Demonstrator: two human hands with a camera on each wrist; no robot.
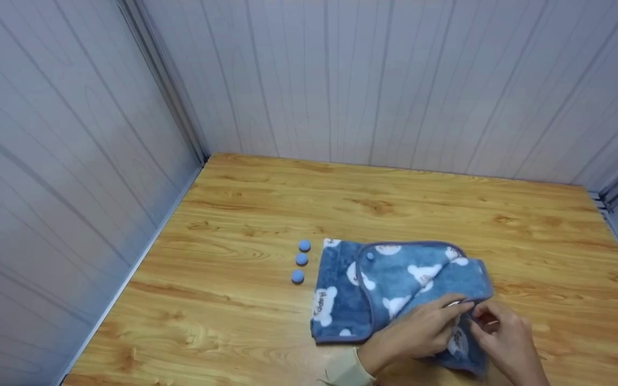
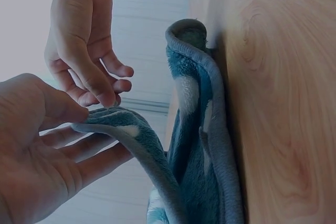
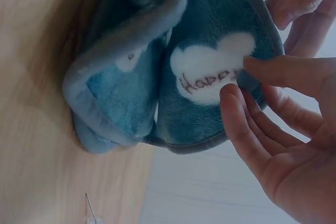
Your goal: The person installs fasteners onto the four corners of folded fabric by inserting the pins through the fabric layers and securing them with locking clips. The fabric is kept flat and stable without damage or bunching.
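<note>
A blue fleece cloth [image 1: 336, 268] with white bear shapes and a grey-blue bound edge lies partly folded on the table. My left hand [image 1: 421, 327] pinches one raised edge of it between thumb and fingers, plain in the left wrist view. Close beside it, my right hand [image 1: 507, 335] holds a small round blue button [image 3: 247, 81] between thumb and fingertips, at the fabric by the "Happy" lettering. Another small blue button [image 1: 370, 256] sits on the cloth near its rounded corner. Whether the held button is fixed to the fabric I cannot tell.
Three blue discs [image 1: 301, 259] stand in a row on the wooden table [image 1: 223, 241], left of the cloth. A thin pin with a clear head [image 3: 92, 211] appears low in the right wrist view. Pale panel walls [image 1: 341, 80] border the table.
</note>
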